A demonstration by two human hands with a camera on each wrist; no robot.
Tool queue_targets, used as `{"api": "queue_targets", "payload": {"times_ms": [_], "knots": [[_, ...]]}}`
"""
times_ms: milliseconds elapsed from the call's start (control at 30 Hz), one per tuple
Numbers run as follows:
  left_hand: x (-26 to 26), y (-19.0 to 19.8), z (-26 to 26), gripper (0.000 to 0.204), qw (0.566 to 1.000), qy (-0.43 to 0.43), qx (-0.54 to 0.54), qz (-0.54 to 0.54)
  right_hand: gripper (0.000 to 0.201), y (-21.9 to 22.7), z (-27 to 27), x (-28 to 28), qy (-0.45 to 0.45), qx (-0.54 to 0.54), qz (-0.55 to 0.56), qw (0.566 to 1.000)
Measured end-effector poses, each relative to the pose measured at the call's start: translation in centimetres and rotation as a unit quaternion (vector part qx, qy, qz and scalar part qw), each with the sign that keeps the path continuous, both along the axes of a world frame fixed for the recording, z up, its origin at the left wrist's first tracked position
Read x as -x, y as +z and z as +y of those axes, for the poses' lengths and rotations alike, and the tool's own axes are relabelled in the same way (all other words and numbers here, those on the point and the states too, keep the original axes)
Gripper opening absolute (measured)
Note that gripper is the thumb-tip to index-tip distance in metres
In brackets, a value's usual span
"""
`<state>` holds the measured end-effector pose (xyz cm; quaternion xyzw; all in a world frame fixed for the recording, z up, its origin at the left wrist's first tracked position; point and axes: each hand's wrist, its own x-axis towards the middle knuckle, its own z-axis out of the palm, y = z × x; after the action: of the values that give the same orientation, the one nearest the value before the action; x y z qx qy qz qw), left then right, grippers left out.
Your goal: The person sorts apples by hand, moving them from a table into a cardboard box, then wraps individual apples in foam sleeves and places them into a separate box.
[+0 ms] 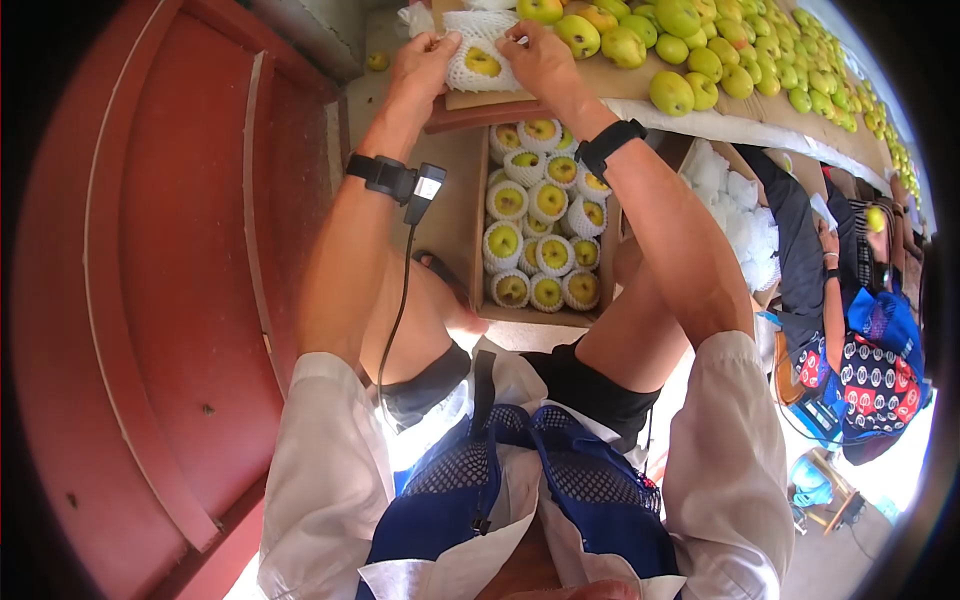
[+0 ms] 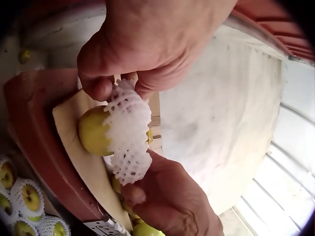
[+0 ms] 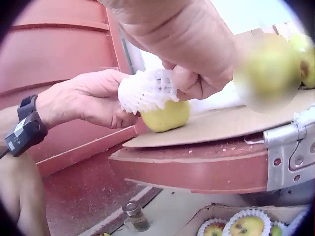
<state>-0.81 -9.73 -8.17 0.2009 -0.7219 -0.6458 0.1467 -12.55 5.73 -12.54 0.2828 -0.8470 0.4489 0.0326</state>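
A yellow-green apple (image 1: 482, 63) sits on the cardboard-covered tabletop, partly covered by a white foam net sleeve (image 1: 462, 77). My left hand (image 1: 423, 68) pinches one edge of the sleeve between thumb and fingers. On the opposite side, my right hand (image 1: 547, 68) grips the other edge. In the left wrist view, the sleeve (image 2: 129, 132) is stretched across one side of the apple (image 2: 92, 132), leaving its other side bare. The right wrist view shows the apple's lower part (image 3: 167, 117) bare below the sleeve, close over the cardboard.
Many loose apples (image 1: 672, 92) are piled on the table to the right. Below the table edge stands a cardboard box (image 1: 477, 220) with sleeved apples (image 1: 549, 200). Another box holds white foam sleeves (image 1: 735, 205). A red door (image 1: 190, 250) is at left; another person's arm (image 1: 833, 300) shows at right.
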Motion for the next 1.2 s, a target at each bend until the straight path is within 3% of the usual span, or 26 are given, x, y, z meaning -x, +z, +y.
{"api": "queue_targets", "payload": {"times_ms": [33,133,233,300,500,600,733,900,1200], "knots": [[0.3,-0.4,-0.1,0.031,0.999,0.009,0.03,0.0,0.037,-0.1,0.1,-0.1,-0.003,-0.01,0.04,0.999],[1.7,-3.0,-0.9,0.036,0.993,0.032,0.114,-0.007,0.033,2.1,-0.1,-2.1,-0.017,-0.042,-0.044,0.998],[1.9,-3.6,-1.2,0.04,0.985,0.05,0.164,-0.022,0.033,3.9,-0.1,-3.6,-0.001,-0.08,-0.027,0.996],[1.5,-3.1,-0.6,0.044,0.984,0.058,0.167,-0.029,0.031,3.4,-0.1,-3.7,0.001,-0.022,-0.017,1.0],[-0.8,-0.6,1.2,0.034,0.99,0.085,0.081,0.08,0.027,5.5,0.2,-5.1,-0.004,0.077,-0.033,0.997],[-1.6,-0.2,1.2,0.04,0.992,0.083,0.087,0.047,0.024,6.0,0.5,-6.0,0.008,0.127,-0.017,0.992],[-2.4,0.5,2.0,0.034,0.99,0.077,0.027,0.115,0.021,7.0,0.6,-7.4,0.021,0.204,0.01,0.979],[-4.0,1.8,3.2,0.03,0.989,0.044,-0.062,0.123,0.018,8.6,0.7,-8.2,0.027,0.2,0.043,0.978],[-4.6,2.6,3.8,0.034,0.985,0.084,-0.044,0.142,0.02,10.8,0.5,-9.6,0.004,0.13,0.084,0.988]]}}
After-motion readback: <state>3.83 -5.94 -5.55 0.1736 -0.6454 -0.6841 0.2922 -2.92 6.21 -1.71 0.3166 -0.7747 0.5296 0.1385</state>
